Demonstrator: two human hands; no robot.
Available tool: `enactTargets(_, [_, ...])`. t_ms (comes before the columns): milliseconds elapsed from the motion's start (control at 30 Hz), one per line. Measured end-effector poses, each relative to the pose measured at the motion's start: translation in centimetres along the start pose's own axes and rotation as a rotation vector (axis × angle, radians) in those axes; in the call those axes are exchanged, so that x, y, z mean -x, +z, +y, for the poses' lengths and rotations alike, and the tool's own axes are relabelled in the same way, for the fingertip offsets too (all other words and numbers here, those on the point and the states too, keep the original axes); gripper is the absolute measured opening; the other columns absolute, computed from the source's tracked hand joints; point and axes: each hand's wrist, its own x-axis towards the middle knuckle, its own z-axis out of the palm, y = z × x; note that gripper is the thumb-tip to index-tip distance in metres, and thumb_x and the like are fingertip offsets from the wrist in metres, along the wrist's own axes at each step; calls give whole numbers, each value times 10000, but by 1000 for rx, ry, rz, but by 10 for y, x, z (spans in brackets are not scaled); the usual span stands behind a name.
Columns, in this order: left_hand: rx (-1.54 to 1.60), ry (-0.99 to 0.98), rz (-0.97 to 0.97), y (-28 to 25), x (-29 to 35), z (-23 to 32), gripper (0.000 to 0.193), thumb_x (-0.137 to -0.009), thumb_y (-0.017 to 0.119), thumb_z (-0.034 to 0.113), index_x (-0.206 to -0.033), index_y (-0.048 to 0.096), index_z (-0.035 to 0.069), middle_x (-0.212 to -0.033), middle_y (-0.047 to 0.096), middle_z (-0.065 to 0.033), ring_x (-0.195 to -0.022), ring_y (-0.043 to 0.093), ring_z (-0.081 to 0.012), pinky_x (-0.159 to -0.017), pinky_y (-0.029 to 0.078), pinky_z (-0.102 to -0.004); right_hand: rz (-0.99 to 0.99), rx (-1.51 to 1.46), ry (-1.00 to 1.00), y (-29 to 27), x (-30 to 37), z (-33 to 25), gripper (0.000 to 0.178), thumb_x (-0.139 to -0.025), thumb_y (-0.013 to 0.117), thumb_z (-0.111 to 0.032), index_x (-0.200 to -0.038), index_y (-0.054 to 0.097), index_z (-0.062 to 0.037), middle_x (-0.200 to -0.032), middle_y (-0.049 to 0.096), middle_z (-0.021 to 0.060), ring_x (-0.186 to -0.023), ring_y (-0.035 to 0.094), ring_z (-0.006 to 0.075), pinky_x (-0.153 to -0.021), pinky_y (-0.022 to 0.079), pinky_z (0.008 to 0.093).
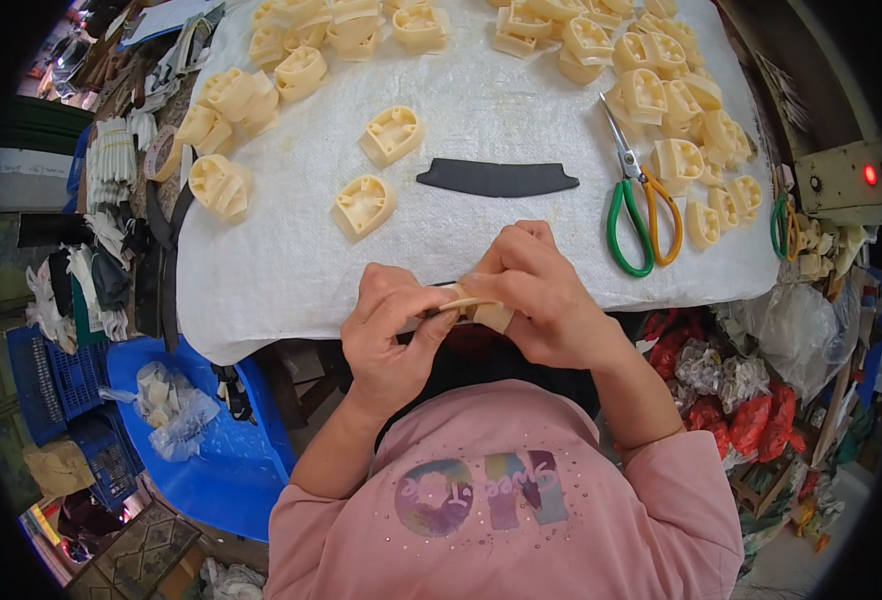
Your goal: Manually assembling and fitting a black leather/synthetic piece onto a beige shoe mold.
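A cream plastic piece (493, 316), which looks like a shoe heel, is held between my hands at the table's near edge. The fingers of my left hand (393, 322) are closed on its left end, where a bit of dark material shows. My right hand (541, 300) pinches the other side with bent fingers. Much of the piece is hidden by my fingers. Beyond my hands lies a flat black curved strip (498, 178). Two loose cream heels, a nearer one (365, 207) and a farther one (393, 136), sit left of the strip.
Scissors (636, 178) with green and orange handles lie to the right on the white table cover (521, 245). Cream heels crowd the far side (645, 95) and far left (236, 95). A blue tub (226, 470) stands low left; red bags (751, 415) sit low right.
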Motion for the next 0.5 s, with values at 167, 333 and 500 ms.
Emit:
enactTargets(167, [-213,208,28,-3,-2,0,228,-656,724,-63,-844,667,53,-713,525,-46,-681,486,-202,-618,404,-297,23,73,-24,8,2,4,330,-663,725,-130,-979,632,-109,-903,530,51,-894,473,251,-815,331,382])
enactTargets(333, [-282,195,195,-21,7,-8,377,-536,696,-130,-843,656,86,-735,477,-38,-717,456,-222,-639,398,-312,148,-65,17,-19,-8,-38,290,-785,708,-228,-1038,630,-109,-1096,553,174,-1099,460,302,-896,357,365])
enactTargets(500, [-159,239,211,-8,3,5,382,-563,714,-113,-869,636,102,-846,473,-81,-799,456,-246,-683,423,-356,246,-629,432,25,43,-13,334,-868,634,-274,-1095,557,-41,-1089,557,141,-1015,542,230,-829,442,324])
